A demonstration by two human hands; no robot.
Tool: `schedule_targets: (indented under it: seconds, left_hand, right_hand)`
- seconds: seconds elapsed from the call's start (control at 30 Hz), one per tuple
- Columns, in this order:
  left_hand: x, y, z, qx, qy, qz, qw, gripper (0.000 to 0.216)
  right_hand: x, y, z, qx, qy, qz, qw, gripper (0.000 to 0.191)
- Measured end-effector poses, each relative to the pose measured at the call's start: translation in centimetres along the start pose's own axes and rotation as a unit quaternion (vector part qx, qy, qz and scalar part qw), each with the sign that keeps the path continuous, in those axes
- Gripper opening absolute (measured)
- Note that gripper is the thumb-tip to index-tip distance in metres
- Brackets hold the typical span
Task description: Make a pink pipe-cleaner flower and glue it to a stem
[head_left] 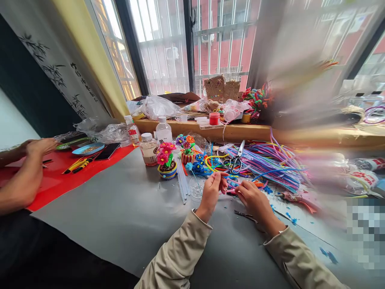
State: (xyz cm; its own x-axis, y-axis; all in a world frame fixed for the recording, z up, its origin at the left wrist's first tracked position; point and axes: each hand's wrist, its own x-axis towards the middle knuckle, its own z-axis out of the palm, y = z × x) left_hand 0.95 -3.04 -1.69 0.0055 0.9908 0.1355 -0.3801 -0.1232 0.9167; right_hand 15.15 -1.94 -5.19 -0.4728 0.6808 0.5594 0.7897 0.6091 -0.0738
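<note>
Flowers (166,153) fill two small pots (168,173) at the frame's centre, and I judge both arrangements finished. One pink stem (231,191), just right of centre, looks unfinished to me: my left hand (211,192) and right hand (255,200), set apart, each seem to have fingertips pinched on it. I count three bottles (149,150) left of centre and one pair of silver scissors (241,148) above my hands; the bundled fuzzy stems (264,164) at right defy counting.
</note>
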Motion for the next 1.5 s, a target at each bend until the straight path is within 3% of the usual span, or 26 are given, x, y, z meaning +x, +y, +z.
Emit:
schedule_targets:
  seconds: [0.1,0.2,0.27,0.33,0.4,0.47,0.6,0.73,0.87,0.93,1.03,1.17,1.33,1.5]
  left_hand:
    - [0.0,0.1,-0.2,0.002,0.006,0.006,1.0,0.031]
    - [-0.2,0.3,-0.2,0.02,0.004,0.0,1.0,0.029]
    - [-0.4,0.4,-0.2,0.048,-0.003,0.007,0.999,0.027]
    - [-0.6,0.5,0.0,0.088,-0.018,0.008,0.996,0.026]
    - [-0.7,0.5,0.2,0.128,-0.054,-0.009,0.99,0.027]
    - [-0.8,0.4,0.4,0.156,-0.108,-0.036,0.981,0.029]
    - [-1.0,0.4,0.6,0.168,-0.203,-0.071,0.962,0.033]
    - [-1.2,0.7,0.6,0.201,-0.199,-0.075,0.956,0.028]
    - [-1.2,0.9,0.6,0.207,-0.179,-0.067,0.959,0.025]
    - [-1.3,0.9,0.6,0.197,-0.175,-0.064,0.963,0.025]
    - [-1.3,1.0,0.5,0.171,-0.195,-0.077,0.963,0.024]
    - [-1.3,0.8,0.5,0.147,-0.197,-0.083,0.966,0.022]
    - [-0.8,0.3,0.5,0.144,-0.113,-0.04,0.982,0.016]
    - [-0.7,0.0,0.2,0.156,-0.102,-0.012,0.982,0.021]
  right_hand:
    - [-0.1,-0.1,-0.9,0.064,0.076,0.042,0.994,0.017]
    - [-0.2,0.0,-2.6,0.158,0.163,0.155,0.961,0.014]
    - [-0.2,0.3,-3.7,0.256,0.2,0.267,0.907,0.016]
    - [-0.1,0.4,-4.5,0.4,0.199,0.325,0.833,0.018]
    - [-0.1,0.1,-4.8,0.524,0.17,0.334,0.765,0.021]
    - [-0.1,-0.5,-4.8,0.592,0.129,0.323,0.727,0.024]
    - [-0.3,-1.8,-4.4,0.623,0.071,0.307,0.716,0.026]
    - [-0.5,-1.7,-4.1,0.629,0.088,0.332,0.698,0.017]
    - [-0.5,-0.7,-3.9,0.72,0.103,0.306,0.615,0.011]
    - [-0.5,-0.4,-3.9,0.749,0.102,0.287,0.588,0.01]
    - [-0.6,-0.1,-4.0,0.76,0.106,0.275,0.579,0.008]
    - [-0.7,-0.1,-4.2,0.748,0.113,0.283,0.59,0.013]
    - [-0.8,-0.1,-4.4,0.711,0.086,0.276,0.641,0.02]
    - [-0.9,0.1,-4.4,0.669,0.054,0.268,0.691,0.014]
